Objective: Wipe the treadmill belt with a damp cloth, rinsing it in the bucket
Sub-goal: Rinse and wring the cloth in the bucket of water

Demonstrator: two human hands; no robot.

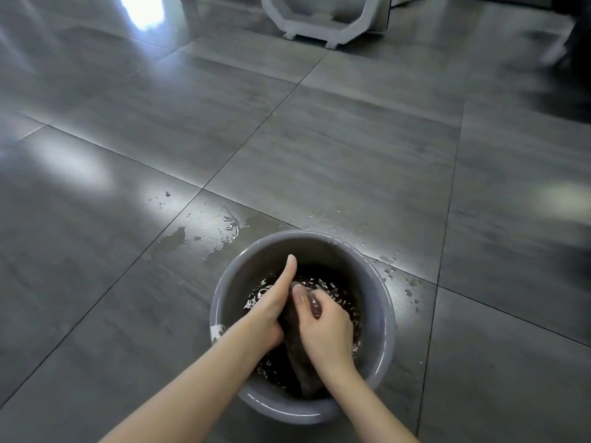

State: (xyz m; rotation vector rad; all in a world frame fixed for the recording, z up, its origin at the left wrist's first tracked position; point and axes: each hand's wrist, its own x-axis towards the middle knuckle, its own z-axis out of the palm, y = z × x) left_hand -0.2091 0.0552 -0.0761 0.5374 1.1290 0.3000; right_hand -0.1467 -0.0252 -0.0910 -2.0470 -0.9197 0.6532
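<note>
A grey round bucket (380, 302) stands on the tiled floor, holding dark rippling water. Both my hands are inside it. A dark brown cloth (299, 356), wet and bunched into a long roll, runs between them. My left hand (271, 308) grips the cloth from the left, its thumb sticking up straight. My right hand (326, 324) curls its fingers round the cloth's upper part from the right. The cloth's lower end trails into the water near the bucket's near wall. The treadmill belt is out of view.
Water splashes and small puddles (230, 225) lie on the grey floor tiles left of and behind the bucket, with drops (411, 287) to its right. A white plastic machine base (323, 20) stands at the far top. A dark blurred shape (572, 59) sits top right.
</note>
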